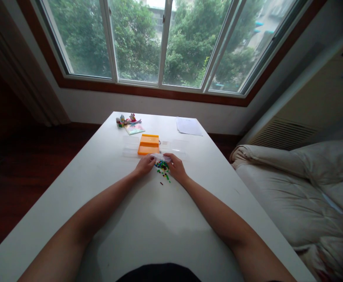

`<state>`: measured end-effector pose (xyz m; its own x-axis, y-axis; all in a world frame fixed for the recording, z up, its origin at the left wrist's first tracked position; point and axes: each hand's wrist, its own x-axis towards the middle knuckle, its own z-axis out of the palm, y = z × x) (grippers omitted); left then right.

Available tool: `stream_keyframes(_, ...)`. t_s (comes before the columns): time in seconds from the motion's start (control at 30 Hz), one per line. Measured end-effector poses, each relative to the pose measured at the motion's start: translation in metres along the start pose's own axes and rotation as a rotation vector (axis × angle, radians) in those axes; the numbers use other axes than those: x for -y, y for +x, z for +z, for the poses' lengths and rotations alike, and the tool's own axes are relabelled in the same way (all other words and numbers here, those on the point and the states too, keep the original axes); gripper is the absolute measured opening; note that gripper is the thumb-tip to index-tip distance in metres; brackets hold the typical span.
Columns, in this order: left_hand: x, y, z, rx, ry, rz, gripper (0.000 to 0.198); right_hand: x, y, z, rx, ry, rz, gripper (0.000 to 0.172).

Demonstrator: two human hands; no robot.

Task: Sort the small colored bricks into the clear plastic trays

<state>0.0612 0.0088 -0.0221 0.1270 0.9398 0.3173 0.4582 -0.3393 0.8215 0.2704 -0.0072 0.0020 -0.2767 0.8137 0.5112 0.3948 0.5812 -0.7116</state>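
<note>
The left hand (144,165) and right hand (176,167) pinch what seems a clear tray (160,158); white table (136,227) spreads toward both side edges.

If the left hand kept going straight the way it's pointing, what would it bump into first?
The clear plastic piece already at the left hand's fingertips. Past that, probably the orange case's near right corner, though depth is hard to judge here.

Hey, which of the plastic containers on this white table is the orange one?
The opaque orange rectangular container, just beyond the left hand; the clear plastic containers on either side are see-through.
</note>
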Motion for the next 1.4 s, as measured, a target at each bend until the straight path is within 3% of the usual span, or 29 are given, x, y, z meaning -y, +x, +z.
stream_keyframes(0.23,-0.001,0.0,-0.009,0.009,-0.203,-0.028,0.037,0.002,-0.003,0.001,0.037,0.054,-0.045,0.036)
stream_keyframes(0.67,-0.005,-0.002,-0.009,-0.069,-0.297,-0.111,0.034,0.001,-0.011,0.004,-0.004,0.008,0.154,0.036)
stream_keyframes(1.4,0.008,0.001,-0.006,-0.039,-0.282,-0.051,0.033,-0.004,-0.013,0.004,0.009,0.031,0.223,0.036)
